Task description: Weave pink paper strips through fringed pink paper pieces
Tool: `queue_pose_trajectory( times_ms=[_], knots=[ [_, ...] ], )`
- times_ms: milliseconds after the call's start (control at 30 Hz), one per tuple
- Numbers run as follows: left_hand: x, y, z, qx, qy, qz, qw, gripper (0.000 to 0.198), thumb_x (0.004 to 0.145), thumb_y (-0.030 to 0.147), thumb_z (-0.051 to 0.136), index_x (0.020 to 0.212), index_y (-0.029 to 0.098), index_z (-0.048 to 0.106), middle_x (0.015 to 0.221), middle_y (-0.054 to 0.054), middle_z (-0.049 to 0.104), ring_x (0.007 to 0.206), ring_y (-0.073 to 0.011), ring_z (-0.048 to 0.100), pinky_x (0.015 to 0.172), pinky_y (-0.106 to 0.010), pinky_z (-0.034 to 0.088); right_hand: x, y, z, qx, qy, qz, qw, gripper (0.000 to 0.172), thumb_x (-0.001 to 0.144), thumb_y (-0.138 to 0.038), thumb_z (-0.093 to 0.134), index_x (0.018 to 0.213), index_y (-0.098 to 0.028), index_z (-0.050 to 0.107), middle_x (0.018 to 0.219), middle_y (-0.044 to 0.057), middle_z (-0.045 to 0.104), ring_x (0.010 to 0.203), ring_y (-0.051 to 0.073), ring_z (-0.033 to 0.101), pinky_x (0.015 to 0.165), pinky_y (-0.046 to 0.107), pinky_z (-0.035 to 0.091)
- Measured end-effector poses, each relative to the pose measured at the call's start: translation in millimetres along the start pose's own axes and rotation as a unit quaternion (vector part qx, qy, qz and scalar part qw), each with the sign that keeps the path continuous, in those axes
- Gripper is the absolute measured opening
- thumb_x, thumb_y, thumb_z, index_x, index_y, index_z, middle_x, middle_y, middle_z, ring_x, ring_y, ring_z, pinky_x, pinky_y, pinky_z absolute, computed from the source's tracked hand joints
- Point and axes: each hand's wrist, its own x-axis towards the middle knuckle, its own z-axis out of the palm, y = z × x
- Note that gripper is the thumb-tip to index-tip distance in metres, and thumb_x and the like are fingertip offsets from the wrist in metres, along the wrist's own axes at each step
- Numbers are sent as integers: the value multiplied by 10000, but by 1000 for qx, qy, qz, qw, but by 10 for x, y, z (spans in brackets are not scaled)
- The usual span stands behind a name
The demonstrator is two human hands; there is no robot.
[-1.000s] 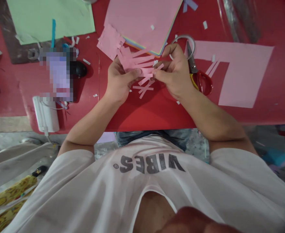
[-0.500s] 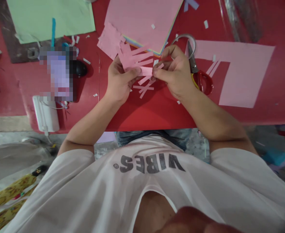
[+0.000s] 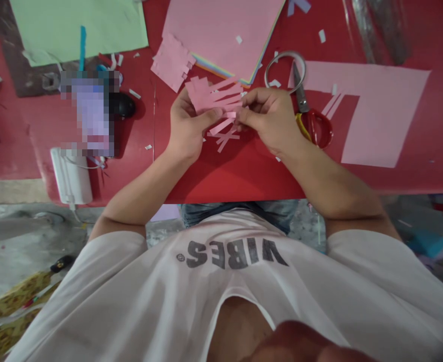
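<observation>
A pink paper (image 3: 202,96) cut into a fringe of several strips is pinched in my left hand (image 3: 189,120), thumb on top. My right hand (image 3: 268,118) has its thumb and fingertips closed on the end of one strip, close to my left thumb. Loose pink strips (image 3: 223,141) lie crossed on the red table just below the held paper. Right of my right hand are scissors (image 3: 317,128) with red and yellow handles and a roll of tape (image 3: 267,70). Another notched pink piece (image 3: 172,63) lies up and left of my hands.
A stack of coloured sheets (image 3: 221,35) lies beyond my hands. An L-shaped pink sheet (image 3: 379,120) is at the right. On the left are green paper (image 3: 82,30), a black mouse (image 3: 124,105) and a white power bank (image 3: 73,178). Paper scraps dot the red table (image 3: 236,176).
My right hand has moved slightly down, its fingers more curled in. The strip between my thumbs now shows a shorter length. The fringed paper has shifted a little right and away from the notched piece.
</observation>
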Motion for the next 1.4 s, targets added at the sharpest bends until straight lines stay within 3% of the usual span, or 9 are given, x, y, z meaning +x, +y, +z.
queue_pose_trajectory(
  times_ms=[200, 367, 533, 700, 867, 1033, 1233, 1400],
  knots=[
    [13, -5, 16, 2, -16, 11, 1000, 506, 680, 533, 968, 1049, 301, 710, 1064, -1, 731, 1314, -336, 678, 1088, -552, 586, -10, -35, 8, 11, 8, 4, 1000, 435, 696, -601, 980, 762, -274, 700, 672, -15, 695, 562, 161, 626, 542, 345, 580],
    [-15, 57, 51, 33, -41, -10, 999, 444, 770, 525, 918, 1043, 218, 748, 970, -29, 720, 1257, -347, 717, 1047, -564, 608, -17, -81, 10, -5, 10, -2, 1000, 421, 699, -595, 975, 779, -278, 710, 717, -17, 698, 591, 156, 622, 545, 334, 555],
    [-24, 51, 46, 37, -41, 0, 998, 335, 828, 482, 868, 1063, 267, 764, 990, -5, 754, 1148, -286, 757, 1031, -511, 635, -26, -59, -2, -8, 4, 4, 1000, 401, 741, -565, 963, 797, -275, 692, 757, -14, 692, 611, 153, 613, 600, 356, 556],
    [-3, -62, 21, 12, -20, 9, 1000, 207, 830, 459, 855, 983, 374, 746, 929, 44, 759, 956, -218, 751, 917, -448, 661, -33, -28, -5, 21, -8, 32, 999, 438, 720, -584, 977, 796, -280, 672, 711, -25, 671, 595, 167, 608, 584, 381, 539],
    [-24, -45, 24, -5, -18, -3, 1000, 227, 855, 447, 859, 990, 329, 721, 953, 30, 740, 1072, -233, 735, 1027, -492, 615, -31, -17, 14, 14, -7, 49, 999, 466, 728, -594, 966, 782, -250, 655, 664, -31, 656, 554, 147, 602, 551, 348, 554],
    [-31, -18, 23, -2, 12, -15, 1000, 300, 801, 489, 904, 942, 318, 701, 959, 26, 731, 1003, -220, 728, 958, -488, 636, -50, -26, 31, 11, -7, 57, 998, 386, 751, -503, 958, 752, -260, 657, 638, -32, 647, 542, 156, 612, 526, 340, 547],
    [-10, -69, -7, 4, 18, -2, 1000, 306, 794, 466, 912, 993, 344, 714, 945, 49, 725, 812, -154, 665, 925, -474, 640, -72, -65, -11, -82, 9, -29, 996, 289, 801, -424, 935, 859, -282, 690, 774, -21, 693, 647, 161, 637, 585, 338, 523],
    [11, -78, -23, 36, 33, 8, 999, 343, 782, 517, 912, 996, 351, 702, 868, 54, 709, 719, -125, 591, 798, -387, 624, -130, -138, 4, -158, 53, -94, 982, 390, 809, -368, 942, 1019, -322, 617, 755, -52, 659, 627, 165, 616, 584, 327, 517]
  ],
)
